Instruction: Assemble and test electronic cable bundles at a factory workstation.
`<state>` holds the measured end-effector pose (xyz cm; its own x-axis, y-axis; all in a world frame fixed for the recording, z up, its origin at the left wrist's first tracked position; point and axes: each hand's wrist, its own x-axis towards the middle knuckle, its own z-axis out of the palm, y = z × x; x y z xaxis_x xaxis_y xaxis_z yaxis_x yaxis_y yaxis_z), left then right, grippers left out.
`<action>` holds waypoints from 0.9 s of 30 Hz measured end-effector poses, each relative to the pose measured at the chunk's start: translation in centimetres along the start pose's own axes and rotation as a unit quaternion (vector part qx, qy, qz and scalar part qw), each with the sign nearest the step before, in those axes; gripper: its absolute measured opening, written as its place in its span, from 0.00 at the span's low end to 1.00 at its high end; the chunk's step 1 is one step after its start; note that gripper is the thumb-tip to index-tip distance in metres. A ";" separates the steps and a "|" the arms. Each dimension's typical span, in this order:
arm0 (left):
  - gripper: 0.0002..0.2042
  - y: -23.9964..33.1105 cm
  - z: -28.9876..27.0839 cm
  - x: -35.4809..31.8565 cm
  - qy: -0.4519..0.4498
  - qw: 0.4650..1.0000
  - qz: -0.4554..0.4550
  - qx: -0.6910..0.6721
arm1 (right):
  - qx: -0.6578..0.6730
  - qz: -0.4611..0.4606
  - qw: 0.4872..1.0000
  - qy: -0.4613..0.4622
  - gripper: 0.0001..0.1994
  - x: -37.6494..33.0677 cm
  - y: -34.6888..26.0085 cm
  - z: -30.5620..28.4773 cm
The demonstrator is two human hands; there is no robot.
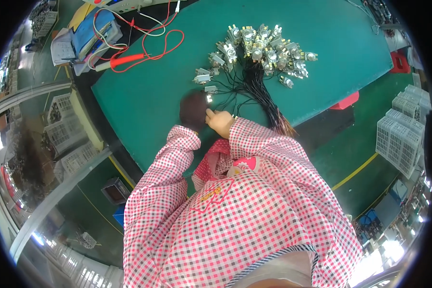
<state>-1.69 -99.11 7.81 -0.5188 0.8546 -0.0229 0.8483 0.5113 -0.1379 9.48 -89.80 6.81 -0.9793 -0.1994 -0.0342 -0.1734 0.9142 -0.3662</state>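
Note:
My left hand (193, 110), in a dark brown glove, and my bare right hand (219, 122) meet at the near edge of the green table mat (144, 96). A small shiny metal component (209, 98) sits at the gloved fingertips, with thin black wires (254, 89) trailing off it. My right hand's fingers curl just below that component; what they grip is hidden. A pile of several similar metal components (261, 50) lies farther back on the mat, their black wires bundled toward me. Pink checked sleeves cover both arms.
Red and white test leads with a red probe (125, 61) lie at the mat's far left, beside a blue folder and papers (89, 31). White plastic crates (401, 139) stand on the floor at right, more crates (62, 129) at left. A red bin (344, 101) sits under the table's right edge.

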 end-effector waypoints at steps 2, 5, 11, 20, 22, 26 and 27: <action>0.18 0.2 -0.3 0.5 -0.062 0.997 -0.004 -0.050 | -0.007 -0.006 1.000 -0.018 0.07 -0.3 0.1 0.1; 0.19 -0.3 -0.2 0.0 -0.098 0.988 -0.013 -0.122 | 0.003 -0.023 1.000 0.008 0.07 0.0 0.6 0.2; 0.22 -0.3 1.7 -1.1 -0.014 0.993 -0.020 -0.118 | 0.018 -0.053 0.997 -0.052 0.06 0.6 0.9 -0.3; 0.23 -2.0 2.8 -2.0 0.030 0.977 0.012 -0.212 | 0.186 -0.088 0.977 -0.052 0.15 0.8 3.8 -0.9; 0.23 -2.0 2.4 -2.0 0.050 0.976 0.010 -0.214 | 0.176 -0.079 0.977 -0.086 0.17 1.2 4.3 -1.1; 0.21 -1.9 1.7 -1.7 0.056 0.969 0.010 -0.239 | 0.174 -0.073 0.970 -0.155 0.21 1.9 4.8 -1.4; 0.21 -1.8 1.5 -1.6 0.052 0.967 -0.008 -0.248 | 0.166 -0.084 0.974 -0.132 0.21 1.9 4.8 -1.4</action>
<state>-2.57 -101.52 6.58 -0.5409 0.8374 0.0787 0.8001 0.4834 0.3552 6.67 -85.26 6.26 -0.8712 -0.4605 -0.1703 -0.2424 0.7051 -0.6664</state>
